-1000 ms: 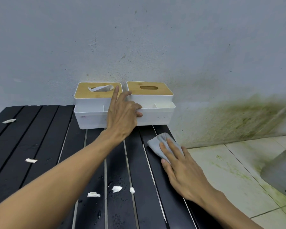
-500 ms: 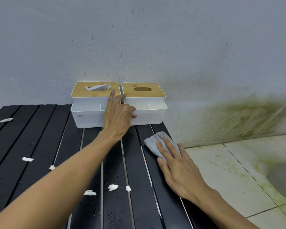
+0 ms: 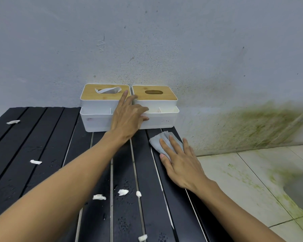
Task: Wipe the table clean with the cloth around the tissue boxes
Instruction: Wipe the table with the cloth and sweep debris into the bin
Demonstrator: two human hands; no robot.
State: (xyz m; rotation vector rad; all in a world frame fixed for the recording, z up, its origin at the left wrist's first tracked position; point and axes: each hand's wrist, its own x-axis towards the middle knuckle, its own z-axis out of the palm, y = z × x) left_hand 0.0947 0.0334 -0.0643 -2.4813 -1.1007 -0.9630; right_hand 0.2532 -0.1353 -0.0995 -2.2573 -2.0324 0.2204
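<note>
You are in the wiping step on the dark slatted table (image 3: pixel 42 137), working its far right corner. Its slats run from you toward the wall.

The two tissue boxes (image 3: pixel 98 109) stand side by side against that wall. Their long axes lie across the slats, with the lid slots facing up and the front trays facing you. Your left hand (image 3: pixel 128 117) lies spread over the seam between them, fingers mostly straight, apparently steadying them.

Your right hand (image 3: pixel 180 163) presses flat, fingers extended, on the folded grey cloth (image 3: pixel 156 142), which sits just in front of the right box with a corner pointing at it. Your hand hides its long axis.

Next, I judge, you sweep along the box fronts, then back toward the white scraps (image 3: pixel 122 192) and the droplets near you.
</note>
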